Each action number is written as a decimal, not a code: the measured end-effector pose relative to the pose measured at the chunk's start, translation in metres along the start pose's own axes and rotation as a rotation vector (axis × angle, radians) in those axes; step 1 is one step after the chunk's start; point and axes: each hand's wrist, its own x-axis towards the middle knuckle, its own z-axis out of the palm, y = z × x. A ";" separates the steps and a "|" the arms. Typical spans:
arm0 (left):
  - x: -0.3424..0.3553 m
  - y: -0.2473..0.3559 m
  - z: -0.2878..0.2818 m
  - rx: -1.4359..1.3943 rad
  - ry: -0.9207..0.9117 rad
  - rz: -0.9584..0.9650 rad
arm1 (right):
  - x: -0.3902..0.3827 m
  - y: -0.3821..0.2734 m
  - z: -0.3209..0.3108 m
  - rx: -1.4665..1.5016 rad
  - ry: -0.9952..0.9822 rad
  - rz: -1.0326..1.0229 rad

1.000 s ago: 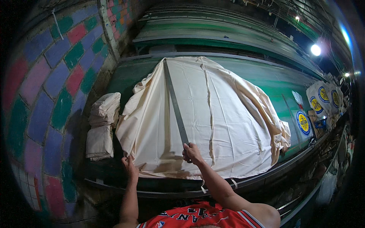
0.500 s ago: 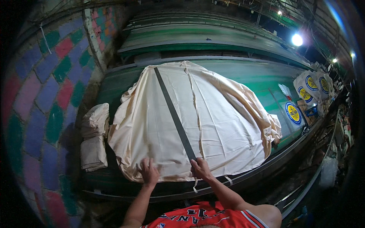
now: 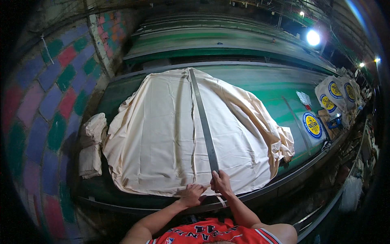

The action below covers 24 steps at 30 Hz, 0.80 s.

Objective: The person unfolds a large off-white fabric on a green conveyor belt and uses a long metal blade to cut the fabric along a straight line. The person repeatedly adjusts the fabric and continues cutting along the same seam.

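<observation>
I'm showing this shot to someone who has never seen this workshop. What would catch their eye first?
Most likely the big cream cloth spread over the green table, with a long dark straightedge lying down its middle. At the near edge, the left hand and right hand rest close together by the straightedge's near end. After that, the chequered wall of purple, green and pink on the left and a bright lamp at the upper right.

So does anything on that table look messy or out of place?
Mostly tidy. The cream cloth lies fairly flat under the long ruler, but its right edge is bunched and rumpled against the green table.
</observation>
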 end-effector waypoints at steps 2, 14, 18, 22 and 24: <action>0.018 0.019 0.015 0.029 -0.011 -0.011 | 0.017 0.003 -0.018 0.016 -0.026 -0.035; 0.057 0.058 0.072 0.076 -0.577 -0.382 | 0.154 -0.019 -0.050 0.076 -0.063 -0.080; 0.043 0.062 0.077 -0.018 -0.313 -0.250 | 0.173 -0.026 -0.054 0.106 -0.060 -0.099; 0.037 0.061 0.080 -0.010 -0.356 -0.180 | 0.179 -0.023 -0.057 0.146 -0.103 -0.045; 0.035 0.062 0.084 -0.020 -0.360 -0.162 | 0.181 -0.020 -0.061 0.084 -0.085 -0.026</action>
